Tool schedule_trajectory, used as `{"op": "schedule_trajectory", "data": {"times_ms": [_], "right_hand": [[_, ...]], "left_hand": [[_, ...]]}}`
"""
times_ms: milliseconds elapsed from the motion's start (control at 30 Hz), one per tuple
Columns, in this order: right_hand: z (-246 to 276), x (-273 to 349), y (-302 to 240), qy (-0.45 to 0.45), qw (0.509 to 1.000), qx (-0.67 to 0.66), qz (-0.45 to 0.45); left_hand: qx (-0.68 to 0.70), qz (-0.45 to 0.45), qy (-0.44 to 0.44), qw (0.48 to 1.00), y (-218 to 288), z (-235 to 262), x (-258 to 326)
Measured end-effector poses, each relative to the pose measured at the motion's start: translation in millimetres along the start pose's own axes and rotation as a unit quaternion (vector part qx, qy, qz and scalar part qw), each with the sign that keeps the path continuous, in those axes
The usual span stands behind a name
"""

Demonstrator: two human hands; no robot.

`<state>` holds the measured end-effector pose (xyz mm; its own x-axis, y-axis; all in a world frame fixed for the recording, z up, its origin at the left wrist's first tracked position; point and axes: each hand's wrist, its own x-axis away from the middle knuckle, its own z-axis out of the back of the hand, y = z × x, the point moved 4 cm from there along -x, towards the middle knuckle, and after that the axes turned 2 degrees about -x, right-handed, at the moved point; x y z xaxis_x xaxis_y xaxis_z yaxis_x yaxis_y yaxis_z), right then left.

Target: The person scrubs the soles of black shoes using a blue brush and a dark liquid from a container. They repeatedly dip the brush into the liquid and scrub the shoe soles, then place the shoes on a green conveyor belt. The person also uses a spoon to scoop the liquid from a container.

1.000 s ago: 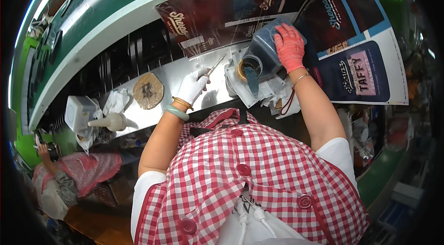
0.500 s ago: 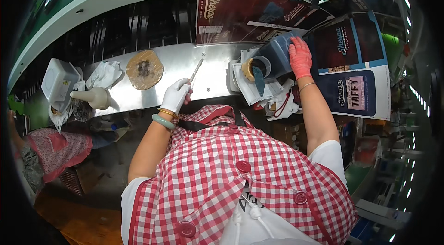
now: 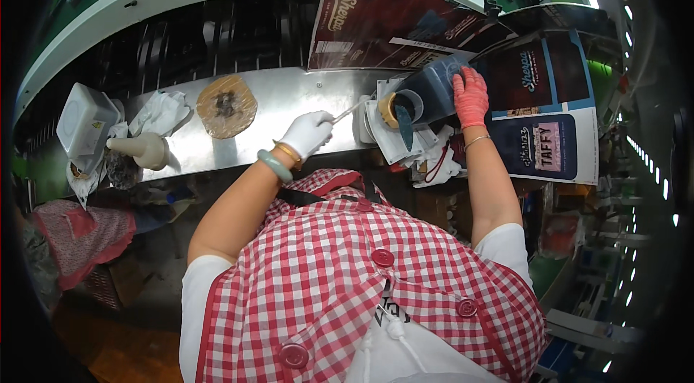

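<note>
The right hand (image 3: 470, 96) grips the tilted tub (image 3: 431, 90), its mouth facing the stick (image 3: 352, 109) pinched in the left hand (image 3: 307, 133).

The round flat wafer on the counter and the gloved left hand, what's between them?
Only bare steel counter lies between the wafer and the left hand, as the head view shows.

A dark maroon poster (image 3: 383, 25) leaned behind the worktop; dark blue printed signs (image 3: 538, 122) hung at its right end.
</note>
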<state>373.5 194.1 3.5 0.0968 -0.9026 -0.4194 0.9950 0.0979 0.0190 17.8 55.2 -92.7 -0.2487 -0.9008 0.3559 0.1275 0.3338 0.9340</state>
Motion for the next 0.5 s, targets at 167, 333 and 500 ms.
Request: {"op": "schedule_trajectory", "data": {"times_ms": [167,333,500], "right_hand": [[-25.6,-4.4,12.3,-0.021,0.999,0.004,-0.040],[-23.4,-4.5,-1.1,-0.003,0.999,-0.024,-0.028],[-24.4,1.9,-1.7,0.021,0.999,-0.008,-0.024]], "left_hand": [[-0.014,0.092,-0.135,0.987,41.9,-71.7,-49.1],[0.016,0.109,-0.105,0.988,58.1,-112.2,-83.3],[0.001,0.131,-0.096,0.987,63.3,-126.1,-99.2]]}}
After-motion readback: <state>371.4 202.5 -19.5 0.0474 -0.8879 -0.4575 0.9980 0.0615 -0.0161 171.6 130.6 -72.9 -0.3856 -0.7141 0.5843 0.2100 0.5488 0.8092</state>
